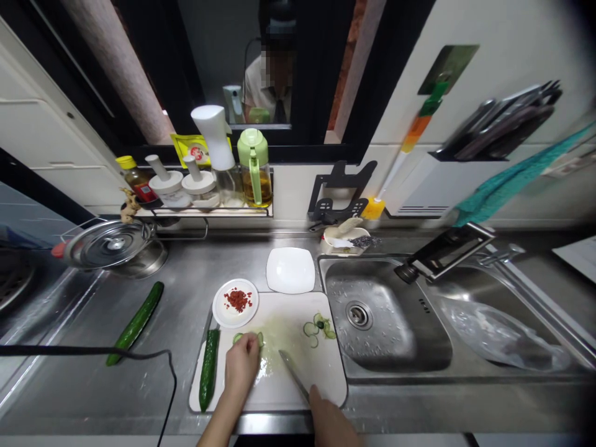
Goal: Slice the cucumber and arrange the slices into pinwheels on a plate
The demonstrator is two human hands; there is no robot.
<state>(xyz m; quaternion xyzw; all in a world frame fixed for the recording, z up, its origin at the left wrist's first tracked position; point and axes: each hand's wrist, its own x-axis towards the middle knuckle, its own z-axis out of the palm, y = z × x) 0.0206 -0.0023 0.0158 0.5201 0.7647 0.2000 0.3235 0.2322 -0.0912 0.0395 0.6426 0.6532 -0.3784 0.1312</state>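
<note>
My right hand (pixel 329 417) grips a knife (pixel 294 374), whose blade lies low over the wet white cutting board (pixel 321 372), pointing up and left. My left hand (pixel 243 359) is closed, fingertips down at the board, with thin green cucumber slices (pixel 260 339) showing at both sides of the fingers. How many slices it pinches is hidden. Along the board's left edge lies a cucumber (pixel 209 372), left of my left hand. Several more slices (pixel 313 328) and a dark green end piece are heaped at the board's right side.
A plate of chopped red bits (pixel 239 300) overlaps the board's upper left corner. Behind the board sits a white square dish (pixel 290 270). Another cucumber (pixel 136 323) and a lidded pot (pixel 135 254) are at left. A sink (pixel 391 316) adjoins on the right. A black cable (pixel 171 372) crosses the left foreground.
</note>
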